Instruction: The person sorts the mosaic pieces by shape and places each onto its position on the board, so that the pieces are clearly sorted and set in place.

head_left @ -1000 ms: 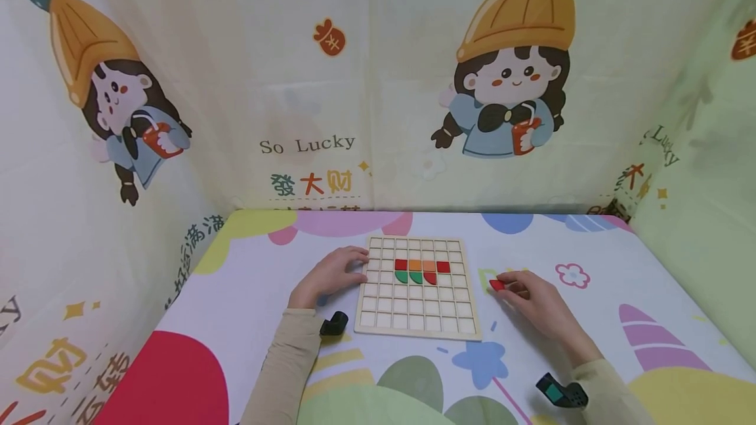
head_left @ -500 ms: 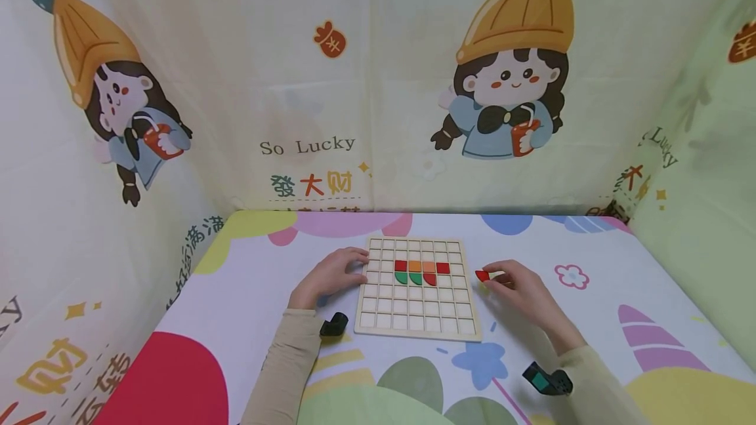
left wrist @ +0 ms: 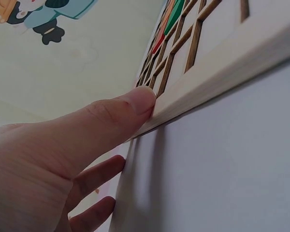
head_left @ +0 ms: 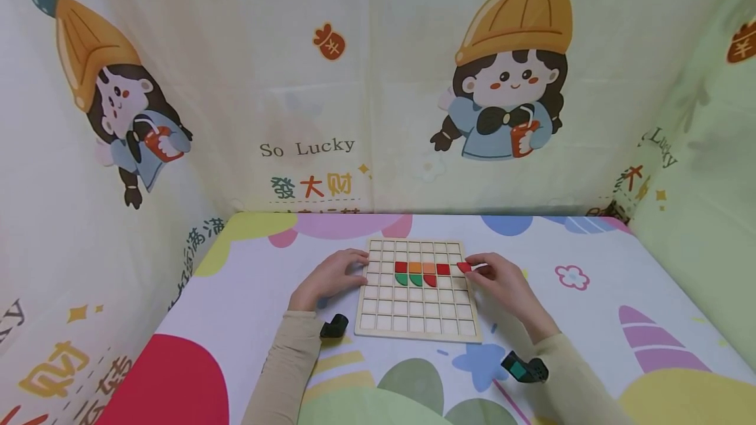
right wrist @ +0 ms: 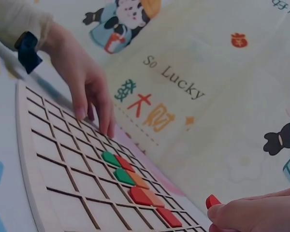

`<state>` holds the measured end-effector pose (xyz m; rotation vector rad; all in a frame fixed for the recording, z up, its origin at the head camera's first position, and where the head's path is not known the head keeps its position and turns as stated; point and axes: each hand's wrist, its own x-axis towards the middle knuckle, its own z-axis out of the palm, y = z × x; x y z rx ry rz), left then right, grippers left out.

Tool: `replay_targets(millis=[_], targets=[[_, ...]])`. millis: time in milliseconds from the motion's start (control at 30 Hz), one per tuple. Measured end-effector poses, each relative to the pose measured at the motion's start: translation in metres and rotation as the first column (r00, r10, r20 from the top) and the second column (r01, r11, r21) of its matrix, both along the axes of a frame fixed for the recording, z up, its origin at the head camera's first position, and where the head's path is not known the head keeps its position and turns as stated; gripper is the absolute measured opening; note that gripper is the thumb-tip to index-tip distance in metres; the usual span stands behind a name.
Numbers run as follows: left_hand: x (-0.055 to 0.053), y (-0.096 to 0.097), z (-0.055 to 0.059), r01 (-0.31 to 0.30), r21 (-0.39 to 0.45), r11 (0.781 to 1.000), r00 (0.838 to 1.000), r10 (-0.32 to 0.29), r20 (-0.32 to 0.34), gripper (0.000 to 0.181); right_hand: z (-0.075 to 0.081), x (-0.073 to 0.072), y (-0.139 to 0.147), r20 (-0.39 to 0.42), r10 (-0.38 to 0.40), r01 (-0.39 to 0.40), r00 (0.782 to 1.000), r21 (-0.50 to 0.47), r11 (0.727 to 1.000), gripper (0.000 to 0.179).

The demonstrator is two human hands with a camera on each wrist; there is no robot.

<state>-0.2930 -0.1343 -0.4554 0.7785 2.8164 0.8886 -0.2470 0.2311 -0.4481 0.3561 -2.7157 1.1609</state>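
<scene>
A wooden grid board (head_left: 418,337) lies in the middle of the table. One row of it holds a red square tile (head_left: 401,267), two orange tiles (head_left: 422,268) and another red square tile (head_left: 443,269). In the row just nearer sit two green quarter-circle tiles (head_left: 409,279) and a red one (head_left: 430,280). My left hand (head_left: 331,275) touches the board's left edge, with its thumb (left wrist: 128,104) on the wooden rim. Above the right rim my right hand (head_left: 510,286) pinches a red quarter-circle tile (head_left: 464,267) between thumb and fingers; in the right wrist view the fingers partly cover this tile (right wrist: 212,201).
A printed cloth covers the table (head_left: 260,267). Behind and at both sides hang fabric walls (head_left: 401,110) with cartoon prints. Each wrist carries a small black device, one at the left sleeve (head_left: 335,326) and one at the right (head_left: 524,368).
My right hand has moved left and slightly away from me, carrying the red quarter-circle tile from the table beside the board to over its right rim. The left hand has stayed put.
</scene>
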Motion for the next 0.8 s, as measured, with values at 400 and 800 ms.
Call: replay_targets(millis=[400, 800], targets=[[0.001, 0.001, 0.002, -0.009, -0.008, 1.000, 1.000, 0.010, 0.012, 0.039, -0.006, -0.005, -0.021, 0.336, -0.081, 0.144, 0.938, -0.168, 0.975, 0.036], [0.002, 0.001, 0.002, -0.006, -0.005, 1.000, 1.000, 0.006, -0.002, 0.038, -0.012, -0.005, -0.031, 0.258, -0.054, 0.074, 0.965, -0.071, 0.995, 0.034]])
